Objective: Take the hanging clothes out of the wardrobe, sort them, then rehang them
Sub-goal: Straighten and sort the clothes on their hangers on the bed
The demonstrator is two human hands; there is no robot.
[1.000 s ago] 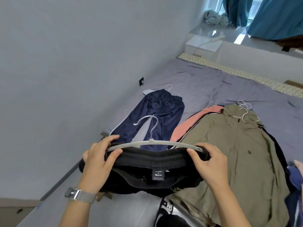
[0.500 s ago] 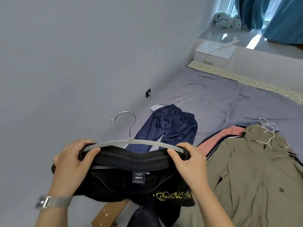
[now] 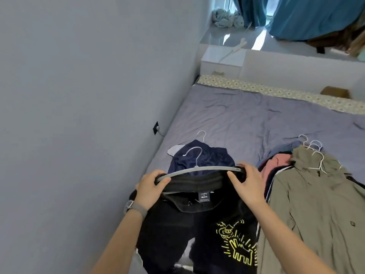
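Head view: left hand (image 3: pixel 150 185) and right hand (image 3: pixel 246 183) each grip one end of the hanger (image 3: pixel 199 170), spreading the black trousers (image 3: pixel 197 224) above the bed (image 3: pixel 246 119), apparently for sorting.

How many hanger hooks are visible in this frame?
5: one on the held grey hanger, one above the navy trousers, three clustered at the olive jacket's collar; others may be hidden.

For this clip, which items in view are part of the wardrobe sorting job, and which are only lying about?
Part of the job:
- black trousers with yellow print on a grey hanger, gripped by left hand and right hand
- navy trousers
- olive hooded jacket atop the garment pile

Lying about:
- white bedside cabinet
- teal curtains
- pale blue bundled cloth
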